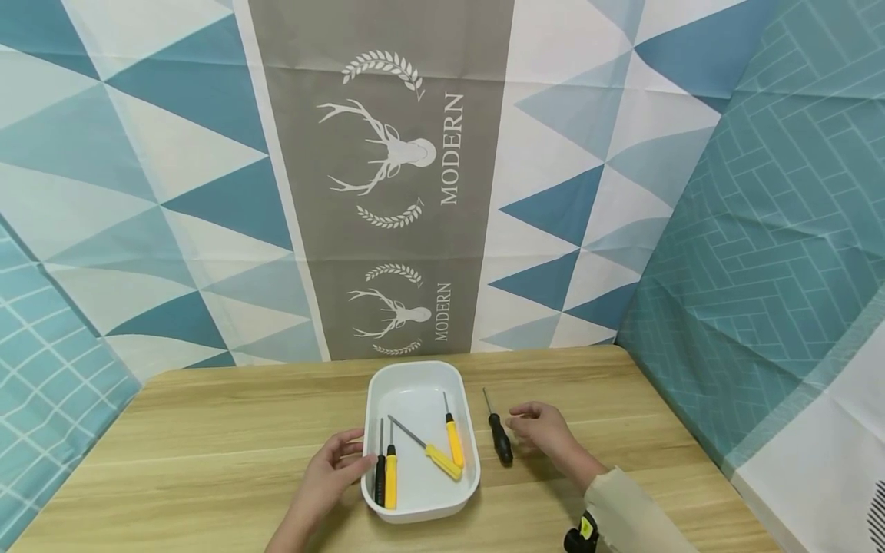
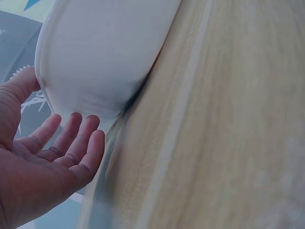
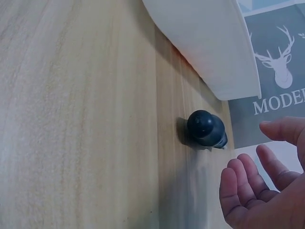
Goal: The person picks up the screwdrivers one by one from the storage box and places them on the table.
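A white tray (image 1: 422,367) stands on the table. In it lie a black-handled screwdriver (image 1: 380,480) and a yellow one (image 1: 391,480) side by side at the left, a yellow-handled screwdriver (image 1: 442,461) slanting across the middle, and another yellow one (image 1: 453,442) at the right. My left hand (image 1: 333,468) holds the tray's left side, thumb over the rim and fingers outside the wall. To the tray's right a black screwdriver (image 1: 499,438) lies on the table, shaft pointing away. My right hand (image 1: 546,432) is just right of its handle, fingers loosely bent, apart from it and holding nothing.
The wooden table (image 1: 228,438) reaches back to a patterned cloth wall (image 1: 394,192). Teal cloth (image 1: 754,276) hangs along the right side. A black and yellow device (image 1: 582,534) is at the right wrist, by the sleeve (image 1: 629,507).
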A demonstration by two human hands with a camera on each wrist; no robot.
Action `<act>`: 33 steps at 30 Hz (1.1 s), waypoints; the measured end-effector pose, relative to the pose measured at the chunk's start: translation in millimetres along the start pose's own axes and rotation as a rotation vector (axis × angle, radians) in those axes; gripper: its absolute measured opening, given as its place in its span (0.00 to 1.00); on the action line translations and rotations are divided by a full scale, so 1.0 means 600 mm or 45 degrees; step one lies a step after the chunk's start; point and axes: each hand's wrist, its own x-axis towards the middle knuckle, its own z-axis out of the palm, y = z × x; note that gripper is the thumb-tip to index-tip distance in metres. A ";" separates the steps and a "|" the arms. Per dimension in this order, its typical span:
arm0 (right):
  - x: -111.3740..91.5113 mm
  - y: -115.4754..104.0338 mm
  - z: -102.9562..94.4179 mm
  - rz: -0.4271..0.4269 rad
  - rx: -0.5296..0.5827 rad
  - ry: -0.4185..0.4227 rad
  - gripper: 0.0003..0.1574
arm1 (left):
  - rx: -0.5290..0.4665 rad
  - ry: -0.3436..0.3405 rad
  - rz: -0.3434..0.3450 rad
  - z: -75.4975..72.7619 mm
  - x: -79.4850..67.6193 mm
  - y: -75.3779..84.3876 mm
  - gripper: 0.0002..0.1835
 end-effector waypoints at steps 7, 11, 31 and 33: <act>-0.006 -0.010 0.001 -0.025 -0.039 -0.009 0.20 | -0.007 -0.005 0.001 -0.001 0.000 -0.002 0.29; -0.009 -0.019 0.002 -0.028 -0.039 -0.023 0.21 | -0.008 -0.004 0.003 0.000 0.001 -0.002 0.29; -0.023 -0.048 0.014 -0.071 -0.030 -0.070 0.23 | -0.019 -0.011 -0.015 0.001 0.002 -0.001 0.29; -0.023 -0.049 0.015 -0.070 -0.026 -0.079 0.24 | -0.013 -0.012 -0.014 0.001 0.001 -0.001 0.29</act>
